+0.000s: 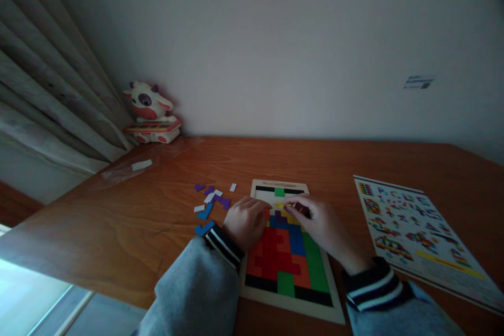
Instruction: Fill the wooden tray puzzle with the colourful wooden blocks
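A wooden block puzzle board with a pale frame lies in front of me, its tray largely covered with red, orange, green, blue, yellow and black pieces. My right hand is over its upper right part, thumb and fingertips pinched on a small yellow puzzle piece, mostly hidden by the fingers. Across the upper left edge rests my left hand, index finger stretched towards the pale bare strip of the tray; its other fingers are partly hidden. A green piece sits between black ones at the top.
Loose purple, white and blue pieces lie left of the board. To the right is a printed picture sheet. A cow-shaped toy stands at the back left, near a clear plastic wrapper and a curtain.
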Demonstrator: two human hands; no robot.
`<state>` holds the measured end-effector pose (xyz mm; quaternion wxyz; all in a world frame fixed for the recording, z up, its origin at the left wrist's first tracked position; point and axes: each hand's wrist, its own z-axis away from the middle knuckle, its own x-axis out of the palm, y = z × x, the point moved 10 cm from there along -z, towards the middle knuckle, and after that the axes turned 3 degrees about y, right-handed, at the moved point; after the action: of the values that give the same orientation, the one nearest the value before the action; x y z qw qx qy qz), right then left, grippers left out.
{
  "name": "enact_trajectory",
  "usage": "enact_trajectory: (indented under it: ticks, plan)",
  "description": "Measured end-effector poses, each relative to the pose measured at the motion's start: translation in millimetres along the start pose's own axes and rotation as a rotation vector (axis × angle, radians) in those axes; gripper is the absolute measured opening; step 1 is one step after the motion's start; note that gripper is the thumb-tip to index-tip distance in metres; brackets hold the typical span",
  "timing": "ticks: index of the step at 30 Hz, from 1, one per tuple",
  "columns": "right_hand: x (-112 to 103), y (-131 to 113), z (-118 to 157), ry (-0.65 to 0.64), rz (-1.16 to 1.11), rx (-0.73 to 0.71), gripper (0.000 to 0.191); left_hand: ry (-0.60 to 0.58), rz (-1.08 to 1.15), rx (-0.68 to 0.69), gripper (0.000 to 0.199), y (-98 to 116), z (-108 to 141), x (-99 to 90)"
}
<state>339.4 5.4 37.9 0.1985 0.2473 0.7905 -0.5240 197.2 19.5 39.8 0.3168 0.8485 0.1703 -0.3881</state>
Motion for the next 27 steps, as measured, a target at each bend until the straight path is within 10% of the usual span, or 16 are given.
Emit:
enact_trajectory:
  ticks: [27]
  plan:
    - [38.3, 12.3, -11.8, -0.089, 0.215, -0.105, 0.019, -0.033, -0.048, -0.031, 0.023, -4.7, 1.8, 7.5]
